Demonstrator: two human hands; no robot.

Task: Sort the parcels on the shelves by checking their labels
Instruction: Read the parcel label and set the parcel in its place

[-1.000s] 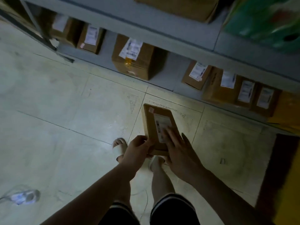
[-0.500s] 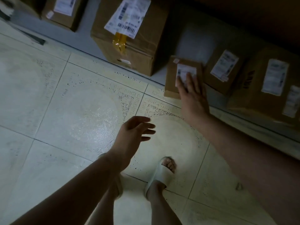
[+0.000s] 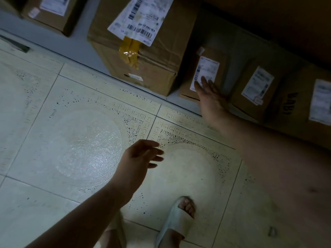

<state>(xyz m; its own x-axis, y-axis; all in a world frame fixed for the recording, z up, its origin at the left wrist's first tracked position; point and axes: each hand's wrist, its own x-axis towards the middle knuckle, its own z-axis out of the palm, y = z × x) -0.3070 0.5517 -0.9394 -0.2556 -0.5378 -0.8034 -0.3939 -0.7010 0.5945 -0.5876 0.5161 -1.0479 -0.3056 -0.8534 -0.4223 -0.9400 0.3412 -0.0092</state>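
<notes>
Slippage off the shelf (image 3: 75, 42) edge was risked, the small parcel (image 3: 206, 70) being merely pressed by straight fingers (image 3: 205, 83) of the right hand (image 3: 210, 94), the left hand (image 3: 138, 158) held slack and empty.

Lower centre: pale open-toed slide sandals; right sandal (image 3: 174, 222) in full view, left sandal (image 3: 116, 228) only partly visible. Bare: left hand (image 3: 138, 158), right hand (image 3: 209, 97), forearms.
</notes>
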